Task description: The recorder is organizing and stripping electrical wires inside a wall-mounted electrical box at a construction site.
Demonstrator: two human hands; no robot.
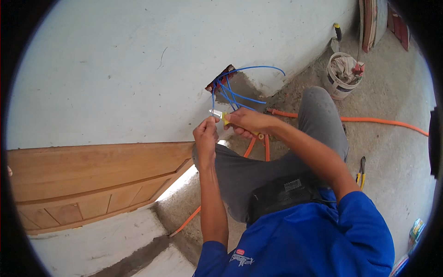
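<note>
Several blue wires come out of a rough recess in the white wall. My left hand is closed, pinching one hanging blue wire between thumb and finger. My right hand is wrapped round a yellow-handled tool with a short silver head, which touches or lies very near that wire just above my left fingertips. I cannot make out exactly what kind of tool it is. Both hands are just below the recess, in front of my bent knees.
An orange corrugated conduit runs across the concrete floor. A bucket with cloth, a trowel and boards are at the upper right. Yellow-handled pliers lie by my right side. A wooden door is at the left.
</note>
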